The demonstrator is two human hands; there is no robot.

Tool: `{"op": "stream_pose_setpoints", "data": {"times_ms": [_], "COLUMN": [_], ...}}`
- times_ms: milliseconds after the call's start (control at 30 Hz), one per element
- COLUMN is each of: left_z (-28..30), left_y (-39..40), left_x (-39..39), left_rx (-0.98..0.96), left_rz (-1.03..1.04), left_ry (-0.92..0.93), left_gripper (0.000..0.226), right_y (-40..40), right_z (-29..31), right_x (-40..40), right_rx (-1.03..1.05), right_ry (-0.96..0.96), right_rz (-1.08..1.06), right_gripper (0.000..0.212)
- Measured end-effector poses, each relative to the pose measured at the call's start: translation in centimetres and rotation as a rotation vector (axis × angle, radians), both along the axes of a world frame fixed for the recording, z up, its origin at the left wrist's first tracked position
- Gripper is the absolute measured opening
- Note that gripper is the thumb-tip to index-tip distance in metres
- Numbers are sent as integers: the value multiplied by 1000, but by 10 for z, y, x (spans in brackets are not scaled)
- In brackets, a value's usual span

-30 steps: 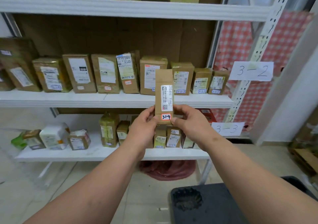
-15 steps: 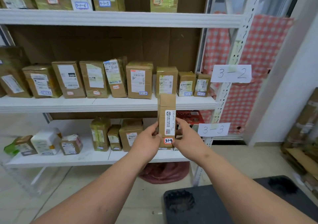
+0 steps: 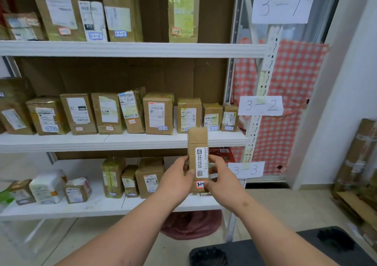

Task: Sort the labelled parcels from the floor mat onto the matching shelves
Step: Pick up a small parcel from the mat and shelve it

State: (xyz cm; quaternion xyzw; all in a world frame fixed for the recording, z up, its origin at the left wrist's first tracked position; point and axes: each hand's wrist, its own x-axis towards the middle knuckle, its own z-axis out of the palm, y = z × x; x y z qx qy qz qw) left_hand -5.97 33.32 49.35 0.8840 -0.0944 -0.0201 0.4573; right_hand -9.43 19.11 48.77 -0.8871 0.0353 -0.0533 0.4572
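Observation:
I hold a slim upright cardboard parcel (image 3: 197,143) in front of the shelving, between the middle and bottom shelves. It carries a white shipping label and a red-edged tag that starts "3-1-". My left hand (image 3: 177,181) grips its left edge and my right hand (image 3: 219,177) grips the right edge, the thumb covering the tag's last digit. Paper signs on the right post read 3-1 (image 3: 282,4), 3-2 (image 3: 260,105) and 3-3 (image 3: 246,170). The top shelf (image 3: 130,48) bears several parcels tagged 3-1-x with a gap between them.
The middle shelf (image 3: 122,142) holds a row of tagged boxes; the bottom shelf (image 3: 98,207) has several small parcels. A black mat (image 3: 265,253) lies at lower right. Cardboard leans against the right wall (image 3: 359,159). A red bag (image 3: 191,224) sits under the shelving.
The view has tilted up, bringing the top shelf and the 3-1 sign into sight. Both hands still hold the parcel, now lower in the view.

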Motion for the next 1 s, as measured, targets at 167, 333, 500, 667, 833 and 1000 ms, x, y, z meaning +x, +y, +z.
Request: {"op": "stream_pose_setpoints", "data": {"times_ms": [167, 333, 500, 667, 833, 1000], "left_z": [27, 54, 73, 83, 97, 116], "left_y": [6, 21, 38, 59, 85, 114], "left_x": [6, 19, 33, 51, 75, 98], "left_rx": [-3, -2, 25, 56, 29, 102], "left_rz": [12, 31, 31, 2, -20, -17], "left_ry": [-75, -171, -251, -274, -287, -363], "left_gripper": [48, 49, 52, 58, 60, 60], "right_y": [7, 25, 43, 64, 89, 118], "right_z": [24, 50, 66, 83, 98, 111], "right_x": [10, 23, 41, 55, 75, 101], "right_rx": [5, -13, -53, -45, -62, -74], "right_ry": [-78, -160, -178, -206, -229, -290], "right_rz": [38, 75, 71, 72, 62, 29], "right_gripper": [70, 73, 77, 79, 81, 83]}}
